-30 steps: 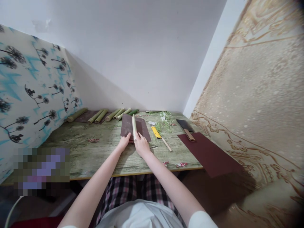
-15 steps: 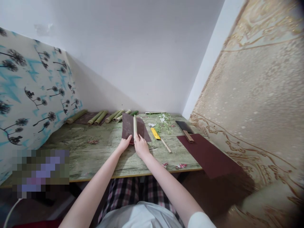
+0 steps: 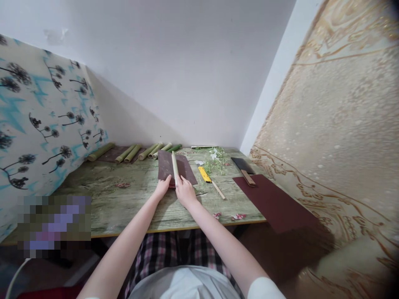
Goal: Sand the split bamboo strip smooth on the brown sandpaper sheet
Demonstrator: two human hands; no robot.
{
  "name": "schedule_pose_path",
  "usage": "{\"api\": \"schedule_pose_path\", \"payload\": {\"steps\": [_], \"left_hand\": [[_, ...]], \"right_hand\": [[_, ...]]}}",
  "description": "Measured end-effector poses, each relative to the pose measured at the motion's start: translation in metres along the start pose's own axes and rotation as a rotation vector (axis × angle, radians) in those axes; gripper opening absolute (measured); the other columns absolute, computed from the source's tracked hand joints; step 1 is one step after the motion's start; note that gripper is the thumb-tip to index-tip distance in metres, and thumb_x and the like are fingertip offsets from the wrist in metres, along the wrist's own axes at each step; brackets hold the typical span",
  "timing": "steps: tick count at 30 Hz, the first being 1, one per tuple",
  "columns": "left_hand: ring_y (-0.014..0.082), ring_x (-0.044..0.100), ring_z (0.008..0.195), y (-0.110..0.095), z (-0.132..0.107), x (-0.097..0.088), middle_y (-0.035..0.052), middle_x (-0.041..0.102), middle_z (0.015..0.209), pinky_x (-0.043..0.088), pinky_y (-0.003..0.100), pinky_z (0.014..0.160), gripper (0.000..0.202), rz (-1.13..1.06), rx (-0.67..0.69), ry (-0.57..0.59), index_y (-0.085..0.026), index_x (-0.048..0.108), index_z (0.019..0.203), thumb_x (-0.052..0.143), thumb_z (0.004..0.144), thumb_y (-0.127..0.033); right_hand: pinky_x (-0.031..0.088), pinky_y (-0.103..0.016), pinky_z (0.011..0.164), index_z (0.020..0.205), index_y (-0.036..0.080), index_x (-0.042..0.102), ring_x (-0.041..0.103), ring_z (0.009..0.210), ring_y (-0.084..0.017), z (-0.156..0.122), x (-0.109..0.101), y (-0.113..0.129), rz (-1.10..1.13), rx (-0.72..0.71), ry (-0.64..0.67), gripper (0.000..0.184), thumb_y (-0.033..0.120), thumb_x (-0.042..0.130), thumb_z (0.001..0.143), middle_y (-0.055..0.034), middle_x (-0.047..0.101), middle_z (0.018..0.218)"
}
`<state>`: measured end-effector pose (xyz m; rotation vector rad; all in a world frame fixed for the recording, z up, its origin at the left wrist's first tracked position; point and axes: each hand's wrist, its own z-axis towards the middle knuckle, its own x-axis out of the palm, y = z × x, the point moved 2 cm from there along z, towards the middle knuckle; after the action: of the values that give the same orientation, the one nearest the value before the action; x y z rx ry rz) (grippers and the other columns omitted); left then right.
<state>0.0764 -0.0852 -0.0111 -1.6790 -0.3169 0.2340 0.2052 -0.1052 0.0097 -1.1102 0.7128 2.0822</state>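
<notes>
A brown sheet of sandpaper (image 3: 165, 167) lies in front of me on the table. My left hand (image 3: 162, 187) is closed at its near left corner, thumb on top and fingers mostly hidden underneath. On the sheet rests a pale bamboo piece (image 3: 174, 162), pointing away from me and leaning slightly left. My right hand (image 3: 186, 192) grips its near end, with fingers along its right side. To the right of the sheet are a yellow utility knife (image 3: 204, 175) and a thin wooden stick (image 3: 218, 190).
Several bamboo tubes (image 3: 128, 153) lie along the back left. Green plant sprigs (image 3: 216, 162) sit behind the knife. At right, a maroon sheet (image 3: 277, 203) overhangs the table edge, with a brown-handled dark blade (image 3: 243, 166) partly on it. A blurred patch covers the left front.
The bamboo piece has shifted slightly left and now tilts a little more to the left. The sheet and both hands have moved only slightly.
</notes>
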Motion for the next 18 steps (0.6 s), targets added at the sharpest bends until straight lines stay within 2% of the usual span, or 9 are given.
{"api": "schedule_pose_path", "payload": {"steps": [7, 11, 14, 18], "left_hand": [[0.0169, 0.057, 0.045, 0.0025, -0.0003, 0.0041, 0.0065, 0.061, 0.054, 0.050, 0.031, 0.051, 0.019, 0.028, 0.128, 0.106, -0.009, 0.056, 0.072, 0.048, 0.077, -0.026], [0.0172, 0.059, 0.047, 0.0043, 0.0016, 0.0041, 0.0073, 0.061, 0.056, 0.051, 0.031, 0.052, 0.019, 0.050, 0.112, 0.094, -0.009, 0.057, 0.072, 0.048, 0.077, -0.026], [0.0190, 0.061, 0.053, 0.0024, 0.0016, 0.0035, 0.0094, 0.064, 0.065, 0.051, 0.032, 0.054, 0.019, -0.007, 0.111, 0.073, -0.009, 0.058, 0.078, 0.049, 0.076, -0.025], [0.0216, 0.063, 0.059, 0.0012, 0.0019, 0.0014, 0.0119, 0.065, 0.068, 0.051, 0.032, 0.055, 0.023, -0.039, 0.060, 0.030, -0.008, 0.060, 0.076, 0.050, 0.075, -0.028]], "right_hand": [[0.028, -0.029, 0.092, 0.134, 0.013, 0.017, 0.035, 0.116, -0.017, 0.0023, 0.0083, -0.0085, 0.040, 0.076, 0.002, 0.056, 0.016, 0.034, 0.080, -0.0111, 0.047, 0.120], [0.029, -0.029, 0.092, 0.134, 0.013, 0.018, 0.037, 0.114, -0.018, 0.0033, 0.0089, -0.0097, 0.048, 0.071, -0.010, 0.056, 0.017, 0.035, 0.080, -0.0110, 0.047, 0.120], [0.030, -0.028, 0.091, 0.132, 0.013, 0.023, 0.043, 0.106, -0.018, 0.0028, 0.0062, -0.0091, 0.060, 0.062, -0.023, 0.052, 0.018, 0.033, 0.081, -0.0103, 0.050, 0.116], [0.031, -0.028, 0.090, 0.129, 0.014, 0.030, 0.046, 0.101, -0.018, 0.0009, 0.0011, -0.0070, 0.077, 0.029, -0.043, 0.050, 0.018, 0.034, 0.080, -0.0093, 0.051, 0.114]]}}
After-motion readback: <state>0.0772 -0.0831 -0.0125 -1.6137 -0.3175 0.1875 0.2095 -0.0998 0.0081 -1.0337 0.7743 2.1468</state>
